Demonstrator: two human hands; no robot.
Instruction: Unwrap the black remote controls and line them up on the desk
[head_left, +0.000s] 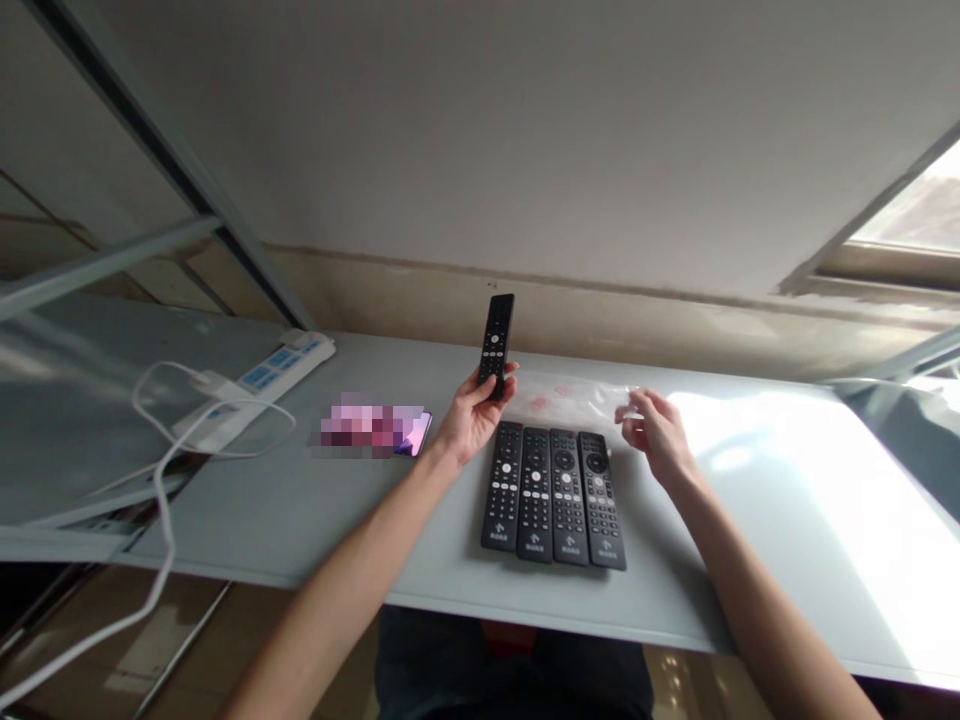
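Note:
My left hand (474,412) grips a black remote control (496,338) by its lower end, holding it upright above the table. The thumb presses on its front. To the right, my right hand (654,428) pinches the end of a clear plastic bag (577,400) with red print. The bag stretches leftward behind a row of remotes. Several black remote controls (535,495) lie side by side in front of my hands, with white buttons and a pale logo at the near end. The rightmost remote (602,500) is slightly tilted outward.
A phone (414,434) with a lit, partly blurred screen lies to the left. Beyond it sits a white power strip (255,392) with a looping white cable (163,510). Metal frame posts (255,260) stand at left. The wall (525,150) rises behind the grey table (390,560).

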